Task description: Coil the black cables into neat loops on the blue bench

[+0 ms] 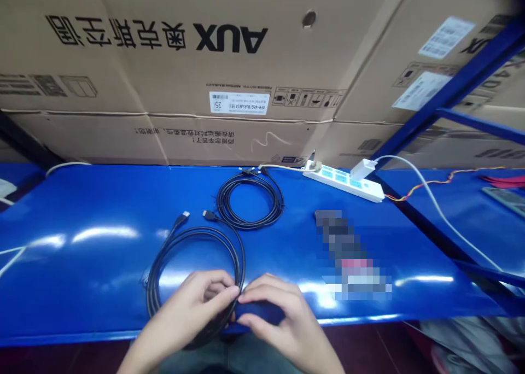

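My left hand [197,308] and my right hand [279,314] meet at the front edge of the blue table top [82,270]. Both pinch a loop of a coiled black cable [152,286], and its lower part is hidden under my fingers. The cable's plug ends [196,215] lie farther up the table, ahead of my hands. Behind them sits a second coiled black cable [219,202], which neither hand touches.
A white power strip [340,181] with a white plug [360,169] lies at the table's back edge. A pixelated object [348,256] lies right of my hands. Large AUX cardboard boxes [164,51] stand behind the table beside a blue steel rack beam [451,84].
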Motion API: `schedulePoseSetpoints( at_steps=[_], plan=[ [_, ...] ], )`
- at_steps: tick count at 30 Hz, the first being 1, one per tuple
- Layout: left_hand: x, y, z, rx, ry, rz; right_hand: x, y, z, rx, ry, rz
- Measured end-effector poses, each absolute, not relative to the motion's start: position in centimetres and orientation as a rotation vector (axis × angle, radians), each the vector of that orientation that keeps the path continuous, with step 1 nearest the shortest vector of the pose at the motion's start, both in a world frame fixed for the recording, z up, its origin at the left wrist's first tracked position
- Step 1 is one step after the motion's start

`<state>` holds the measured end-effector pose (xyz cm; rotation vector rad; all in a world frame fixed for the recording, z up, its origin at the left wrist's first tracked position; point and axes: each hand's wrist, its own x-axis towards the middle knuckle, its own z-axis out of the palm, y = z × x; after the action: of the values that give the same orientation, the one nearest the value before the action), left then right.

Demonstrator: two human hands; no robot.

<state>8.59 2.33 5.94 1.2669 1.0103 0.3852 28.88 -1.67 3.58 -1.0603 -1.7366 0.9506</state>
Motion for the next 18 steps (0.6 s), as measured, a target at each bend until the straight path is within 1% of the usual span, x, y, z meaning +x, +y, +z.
schedulePoseSetpoints(
  at_steps=[10, 18],
  plan=[
    [8.2, 2.7, 5.5, 1.233, 0.93, 0.387, 28.1, -1.6, 4.0, -1.268, -1.726, 0.911],
    [7.5, 2.6, 5.9, 1.226, 0.874, 0.387, 28.7, -1.7, 4.6, -1.231, -1.748, 1.071]
  ],
)
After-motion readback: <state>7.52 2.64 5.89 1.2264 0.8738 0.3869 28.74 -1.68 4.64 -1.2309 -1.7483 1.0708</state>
